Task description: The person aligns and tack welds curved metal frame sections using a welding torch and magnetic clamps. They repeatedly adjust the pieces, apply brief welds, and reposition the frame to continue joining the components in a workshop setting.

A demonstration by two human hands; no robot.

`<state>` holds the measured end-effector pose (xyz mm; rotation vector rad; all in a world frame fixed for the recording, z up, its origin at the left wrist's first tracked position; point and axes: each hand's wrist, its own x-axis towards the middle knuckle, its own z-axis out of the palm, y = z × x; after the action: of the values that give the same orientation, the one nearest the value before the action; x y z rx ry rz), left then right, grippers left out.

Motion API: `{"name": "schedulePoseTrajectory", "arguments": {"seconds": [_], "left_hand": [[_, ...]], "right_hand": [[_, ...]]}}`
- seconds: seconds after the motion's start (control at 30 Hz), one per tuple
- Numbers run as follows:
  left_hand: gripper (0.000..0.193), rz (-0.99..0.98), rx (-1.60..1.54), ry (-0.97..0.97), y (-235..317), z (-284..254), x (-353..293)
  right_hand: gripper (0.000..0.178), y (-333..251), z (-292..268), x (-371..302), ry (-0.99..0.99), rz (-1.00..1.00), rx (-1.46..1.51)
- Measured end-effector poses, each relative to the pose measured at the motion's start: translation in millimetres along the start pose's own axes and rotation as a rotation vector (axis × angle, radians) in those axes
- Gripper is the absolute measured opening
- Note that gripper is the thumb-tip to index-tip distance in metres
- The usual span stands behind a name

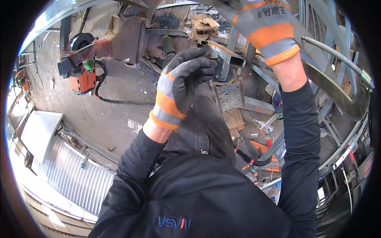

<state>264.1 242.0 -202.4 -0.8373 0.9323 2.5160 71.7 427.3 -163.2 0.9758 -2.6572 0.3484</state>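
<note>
Hands both gloved in grey knit with orange bands and dark coated palms, sleeves black. Left hand (180, 85) raised in front of the chest, wrist bent, fingers (196, 65) curled in and pressed together at the tips. They close on something small near the cut end of the square grey steel tube (228, 55); what is pinched cannot be made out, as the dark fingertips hide it. Tube end sits just right of the left fingertips, open mouth facing the camera, tilted down to the right, and it runs up-left behind the glove.

Right hand (264, 23) high at the top edge, arm stretched upward, back of the glove toward the camera. It lies against a slanted grey steel frame member (317, 43); fingers run out of the picture, so spread or closed cannot be told.

Below the hands: dark trousers (204, 123) and a dark green boot (168, 43) on the concrete floor (111, 115). Small square of expanded metal mesh (230, 95) lies just under the tube end. Orange and black power tool (81, 77) with black cable sits on the floor, well left of the left hand. Corrugated metal sheet (75, 174) at lower left. Grey ribbed hose (335, 53) curves down at right, beside the right forearm.
</note>
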Motion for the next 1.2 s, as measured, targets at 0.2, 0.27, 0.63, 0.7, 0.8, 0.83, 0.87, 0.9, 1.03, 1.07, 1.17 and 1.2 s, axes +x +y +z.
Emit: {"name": "schedulePoseTrajectory", "arguments": {"seconds": [0.2,0.27,0.63,0.7,0.8,0.83,0.87,0.9,1.03,1.07,1.17,1.2], "left_hand": [[0.057,1.178,1.458,0.076,47.8,26.2,37.6],[0.064,1.445,1.672,-0.017,79.7,38.1,66.2],[0.087,1.32,2.285,-0.132,147.7,62.8,118.3],[0.088,1.327,2.347,-0.126,146.6,59.8,119.9],[0.088,1.278,2.349,-0.149,147.1,61.1,120.2],[0.088,1.276,2.349,-0.15,148.8,63.1,120.0],[0.088,1.3,2.358,-0.142,148.7,65.5,120.1],[0.062,1.383,2.333,-0.144,149.1,69.1,122.9],[0.093,1.255,2.251,-0.18,154.2,74.8,122.0],[0.094,1.226,2.246,-0.183,154.7,76.2,121.9],[0.095,1.206,2.155,-0.308,155.7,83.1,123.2],[0.094,1.203,2.222,-0.321,154.3,87.9,125.6]], "right_hand": [[0.077,-5.2,-3.3,-9.0,0.014,0.053,-0.049],[0.085,-8.9,1.6,-8.1,0.074,0.096,-0.036],[0.091,-3.2,14.4,-1.6,0.08,0.17,-0.036],[0.089,-3.8,13.0,-1.8,0.054,0.176,-0.036],[0.094,-5.7,10.4,-1.2,0.015,0.175,-0.046],[0.095,-5.1,7.9,-0.8,0.016,0.177,-0.04],[0.1,-7.6,6.6,-0.4,0.006,0.187,-0.064],[0.101,-8.4,4.6,0.6,-0.003,0.205,-0.039],[0.096,-6.5,-6.2,-0.6,0.016,0.203,0.067],[0.094,-6.5,-10.3,-4.4,0.075,0.18,0.118],[0.072,-24.6,-29.4,-36.5,0.158,0.191,0.267],[0.07,-33.1,-37.2,-51.9,0.161,0.196,0.314]]}}
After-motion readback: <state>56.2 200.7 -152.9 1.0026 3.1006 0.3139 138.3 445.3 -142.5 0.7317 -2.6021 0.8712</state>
